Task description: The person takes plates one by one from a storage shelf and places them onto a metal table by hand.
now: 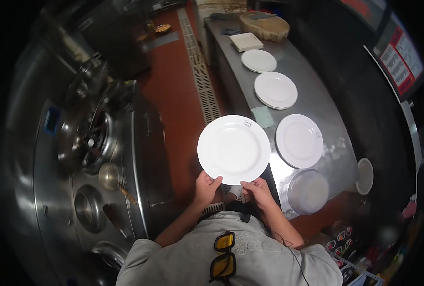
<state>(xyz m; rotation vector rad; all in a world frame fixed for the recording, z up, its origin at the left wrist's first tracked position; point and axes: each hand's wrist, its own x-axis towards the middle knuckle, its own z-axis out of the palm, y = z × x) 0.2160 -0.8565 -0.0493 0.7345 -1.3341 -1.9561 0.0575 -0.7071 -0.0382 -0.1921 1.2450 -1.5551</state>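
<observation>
The left hand (pixel 208 187) pinches the near edge of a round white plate (pixel 233 148), with its thumb on top and its other fingers curled around the rim. The right hand (pixel 256 187) pinches the same edge a little farther right, its thumb on the rim too. Both arms reach forward from the body with the elbows bent out to the sides. The plate is in front of the hands, up off the table, with its top showing and small dark writing near its far edge.

Just to the right is a long metal table (pixel 322 95). On it, a big white plate (pixel 299 141) sits nearest to the held one. Behind that are a pale green cloth (pixel 262 117), a stack of round plates (pixel 275 88), more round white plates (pixel 259 61) and some square white dishes (pixel 246 42). A round tub (pixel 308 191) sits at the near end. To the left, a ladle (pixel 110 176) lies by the stove (pixel 95 140).
</observation>
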